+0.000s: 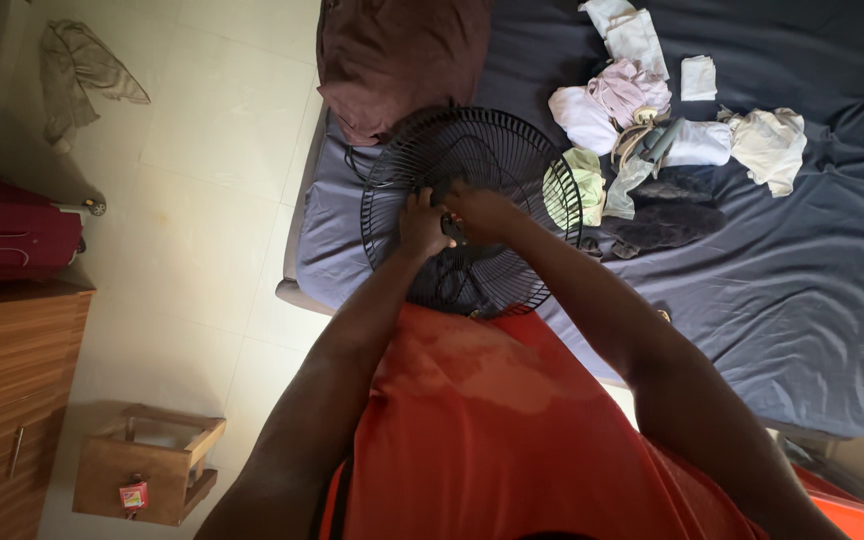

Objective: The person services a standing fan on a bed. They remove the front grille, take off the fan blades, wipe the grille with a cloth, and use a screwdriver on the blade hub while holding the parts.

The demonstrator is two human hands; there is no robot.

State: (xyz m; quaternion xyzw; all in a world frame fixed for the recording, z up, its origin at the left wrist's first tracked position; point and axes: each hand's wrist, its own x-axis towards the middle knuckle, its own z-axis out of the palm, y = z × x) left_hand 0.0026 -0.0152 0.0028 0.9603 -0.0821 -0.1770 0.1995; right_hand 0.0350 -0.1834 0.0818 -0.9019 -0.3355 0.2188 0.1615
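Hands (422,225) (482,210) gripping black fan grille (402,170) centre, over blue bed (812,290)

One black wire fan guard (472,210) lies on one bed with a dark blue sheet (802,290), and two hands, left hand (422,225) and right hand (482,210), meet at its centre. One brown pillow (397,55) sits at the far edge. One loose pile of clothes (652,130) spreads to the right; its pieces overlap too much to count. On the floor: one crumpled cloth (77,65), one maroon suitcase (12,235), one wooden cabinet (7,400), one small wooden stool (152,465).
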